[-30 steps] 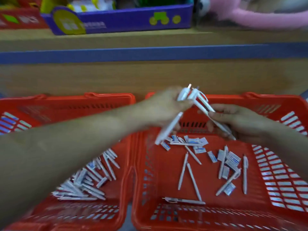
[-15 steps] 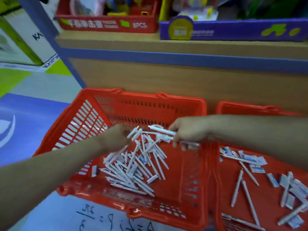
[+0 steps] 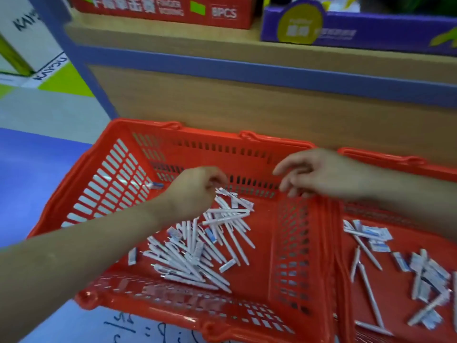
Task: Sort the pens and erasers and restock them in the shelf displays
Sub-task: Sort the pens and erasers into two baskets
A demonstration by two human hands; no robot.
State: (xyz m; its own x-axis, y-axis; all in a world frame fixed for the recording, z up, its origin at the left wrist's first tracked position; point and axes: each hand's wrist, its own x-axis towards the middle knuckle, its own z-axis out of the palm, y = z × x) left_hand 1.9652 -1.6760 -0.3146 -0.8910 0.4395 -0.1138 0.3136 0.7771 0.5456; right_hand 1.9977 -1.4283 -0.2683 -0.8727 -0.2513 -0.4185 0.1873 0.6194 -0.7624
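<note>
Wooden shelf with blue trim stands at the far side, carrying a red display box and a purple display box. Two red baskets sit on the floor against it.
- Left basket: heap of white pens, a few erasers mixed in.
- Right basket: loose pens and erasers, still mixed.
- Right hand: fingers spread, empty, over the rim between the baskets. The pens it carried a moment ago now lie in the left heap.
- Left hand: fingers curled at the heap's far edge. Cannot tell whether they pinch anything.

Likely status: another batch sorted, restocking not begun.
</note>
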